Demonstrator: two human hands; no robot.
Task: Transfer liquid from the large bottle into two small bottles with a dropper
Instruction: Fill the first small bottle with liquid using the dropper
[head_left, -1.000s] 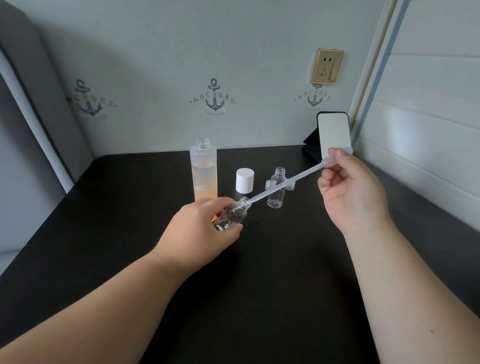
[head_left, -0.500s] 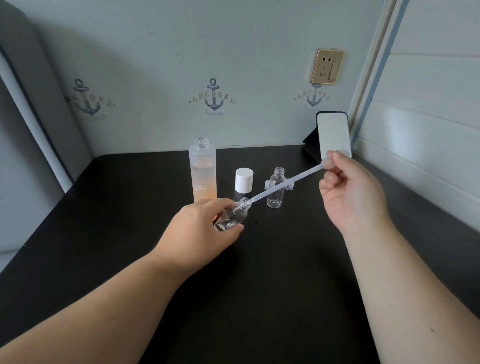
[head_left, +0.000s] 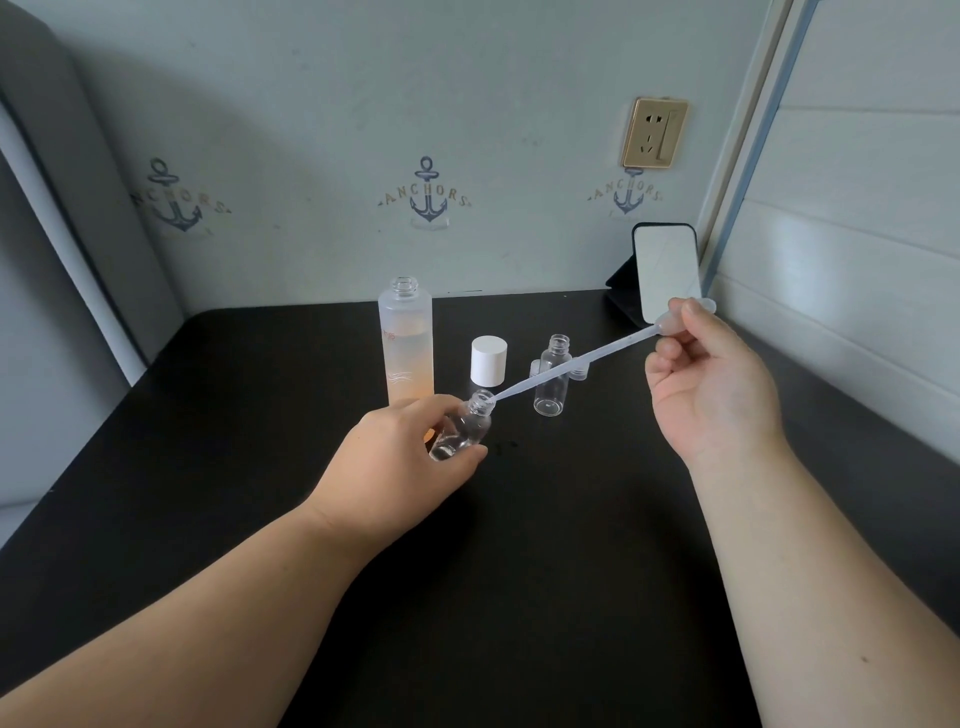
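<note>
The large bottle (head_left: 405, 347) stands uncapped on the black table (head_left: 545, 571), part full of pale orange liquid, and serves as the landmark here. Just in front of it, the left hand (head_left: 395, 457) holds one small bottle (head_left: 464, 426) tilted, fingers and thumb clamped round its clear body, its open neck turned toward the right hand (head_left: 711, 384). That hand, well to the right of the large bottle, pinches the bulb of the dropper (head_left: 571, 361) between thumb and fingertips; whether the bulb is being squeezed I cannot tell. The dropper's tip sits at or just inside the held bottle's mouth. A little clear liquid seems to pool in the low side of that bottle, though glare makes this uncertain. To the right of the large bottle stands its white cap (head_left: 489, 360), and beyond that the second small bottle (head_left: 551, 376), upright, open and seemingly empty, with what look like small caps (head_left: 579, 371) behind it. By my reading, the first small bottle is only partly filled and the second untouched, so most of the transfer remains.
</note>
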